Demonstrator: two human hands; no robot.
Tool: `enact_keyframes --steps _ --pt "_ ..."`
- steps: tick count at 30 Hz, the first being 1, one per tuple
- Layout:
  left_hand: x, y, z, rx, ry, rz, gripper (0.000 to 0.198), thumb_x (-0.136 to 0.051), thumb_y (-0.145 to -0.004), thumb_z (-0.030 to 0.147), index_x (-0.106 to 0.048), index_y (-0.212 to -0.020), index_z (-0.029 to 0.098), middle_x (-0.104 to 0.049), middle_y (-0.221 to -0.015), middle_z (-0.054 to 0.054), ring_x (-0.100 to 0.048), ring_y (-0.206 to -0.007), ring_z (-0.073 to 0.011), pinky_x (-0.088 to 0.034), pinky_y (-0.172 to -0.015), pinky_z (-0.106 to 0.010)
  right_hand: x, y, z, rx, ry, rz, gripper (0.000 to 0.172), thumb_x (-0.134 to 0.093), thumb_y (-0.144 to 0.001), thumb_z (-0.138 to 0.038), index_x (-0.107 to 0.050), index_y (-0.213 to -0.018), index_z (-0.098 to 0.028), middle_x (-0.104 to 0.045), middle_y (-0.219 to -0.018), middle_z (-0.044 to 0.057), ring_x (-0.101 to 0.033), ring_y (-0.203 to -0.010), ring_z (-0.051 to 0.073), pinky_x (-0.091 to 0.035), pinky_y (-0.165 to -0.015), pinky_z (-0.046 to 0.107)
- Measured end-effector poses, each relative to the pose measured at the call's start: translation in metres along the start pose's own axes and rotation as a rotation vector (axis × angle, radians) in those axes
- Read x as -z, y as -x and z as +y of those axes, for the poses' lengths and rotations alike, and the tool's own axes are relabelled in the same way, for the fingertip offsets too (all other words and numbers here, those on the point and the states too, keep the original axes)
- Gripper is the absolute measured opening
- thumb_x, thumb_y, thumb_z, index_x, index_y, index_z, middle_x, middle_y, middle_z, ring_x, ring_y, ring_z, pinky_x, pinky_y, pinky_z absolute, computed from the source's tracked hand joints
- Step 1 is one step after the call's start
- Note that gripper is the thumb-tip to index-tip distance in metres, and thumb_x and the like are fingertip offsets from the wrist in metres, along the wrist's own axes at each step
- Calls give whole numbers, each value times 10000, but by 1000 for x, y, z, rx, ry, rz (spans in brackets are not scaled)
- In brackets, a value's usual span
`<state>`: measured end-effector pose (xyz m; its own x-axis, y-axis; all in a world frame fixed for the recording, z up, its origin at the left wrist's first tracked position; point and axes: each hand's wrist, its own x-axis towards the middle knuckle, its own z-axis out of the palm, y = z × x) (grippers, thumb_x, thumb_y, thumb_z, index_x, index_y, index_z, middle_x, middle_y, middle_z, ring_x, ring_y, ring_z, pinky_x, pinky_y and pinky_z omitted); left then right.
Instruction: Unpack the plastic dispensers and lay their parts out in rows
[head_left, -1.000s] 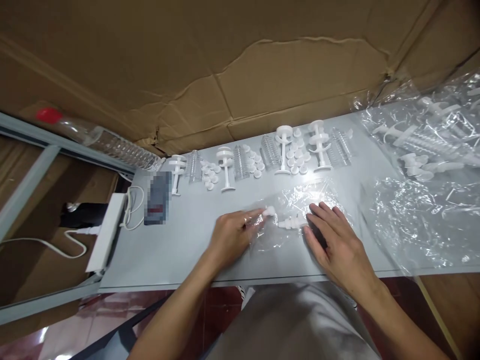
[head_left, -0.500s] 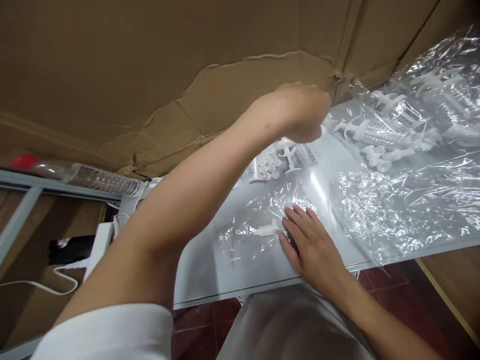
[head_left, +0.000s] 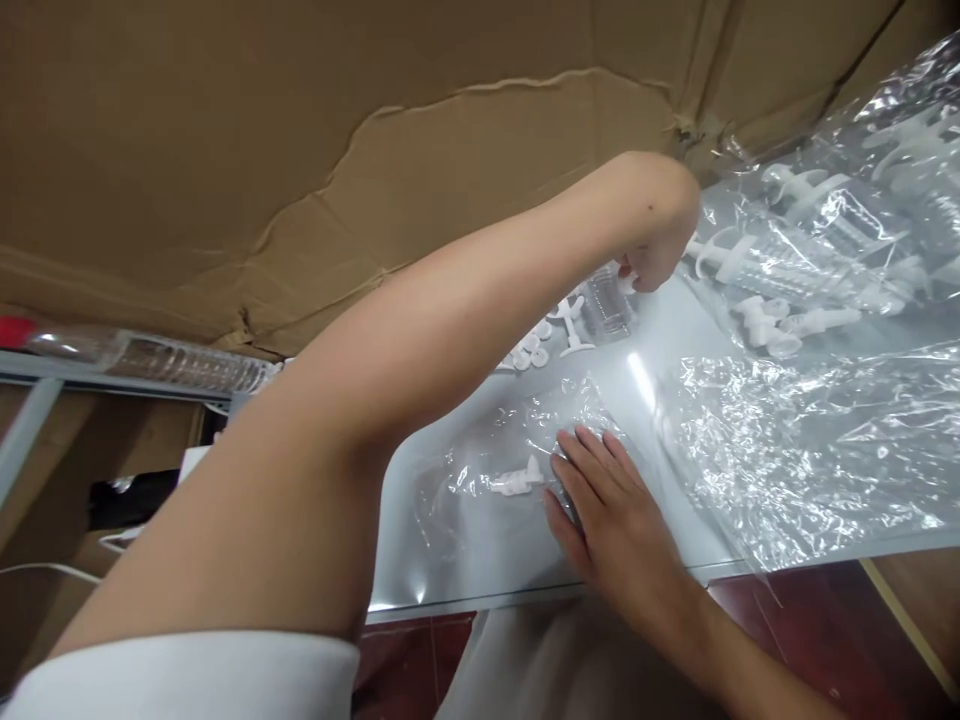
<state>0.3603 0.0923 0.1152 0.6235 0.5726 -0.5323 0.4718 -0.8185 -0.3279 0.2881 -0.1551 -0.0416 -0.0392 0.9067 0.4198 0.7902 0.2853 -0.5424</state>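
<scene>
My left hand [head_left: 661,225] is at the back of the table with its fingers curled in. The wrist hides most of them, and I cannot make out what is in them. Just below it lie a clear ribbed plastic barrel [head_left: 606,303], a white T-shaped plastic piece [head_left: 571,325] and several small round white caps [head_left: 531,345], partly behind my forearm. Flat on a clear plastic bag [head_left: 472,525], my right hand [head_left: 611,500] has its fingers stretched out. A small white nozzle-like piece [head_left: 516,482] lies in or under the bag, left of those fingertips.
Bagged clear cylinders with white handles [head_left: 806,270] and white fittings [head_left: 780,322] fill the right back. A crumpled plastic sheet [head_left: 817,440] covers the table's right side. Cardboard [head_left: 480,160] stands behind. A clear bottle with a red cap [head_left: 16,331] lies at the left.
My left hand has moved right and its wrist has bent downward. My right hand stays spread on the bag. The view has shifted slightly.
</scene>
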Motion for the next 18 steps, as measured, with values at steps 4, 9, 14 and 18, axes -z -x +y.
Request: enact_keyframes --steps 4,9,14,18 --pt "8 41 -22 50 98 191 210 -680 -895 335 -767 -864 145 -745 -1010 -61 -746 -1107 -325 -512 -855 -380 2 0 2 19 -18 11 285 -644 -1006 -207 -696 -1272 -118 -696 -1417 173 -610 -1404 339 -460 -1240 584" --pt "-41 164 -65 11 229 502 420 -487 -999 402 -751 -876 99 -593 -778 9 -719 -887 -179 -374 -750 -298 4 -1 4 39 -27 30 285 -675 -994 -204 -689 -1268 -126 -715 -1376 176 -634 -1372 357 -479 -1206 623" --pt "-179 279 -65 133 945 394 313 -612 -984 415 -783 -831 204 -674 -622 14 -542 -527 -111 -408 -523 -244 7 -4 0 92 14 57 299 -673 -987 -168 -698 -1264 -60 -707 -1364 234 -650 -1343 388 -495 -1178 659" --pt "-268 293 -27 234 1280 264 247 -665 -966 359 -860 -956 210 -783 -767 -28 -662 -657 -151 -500 -613 -251 7 -4 -2 74 56 34 279 -644 -999 -166 -718 -1254 -78 -710 -1363 218 -644 -1354 382 -488 -1188 662"
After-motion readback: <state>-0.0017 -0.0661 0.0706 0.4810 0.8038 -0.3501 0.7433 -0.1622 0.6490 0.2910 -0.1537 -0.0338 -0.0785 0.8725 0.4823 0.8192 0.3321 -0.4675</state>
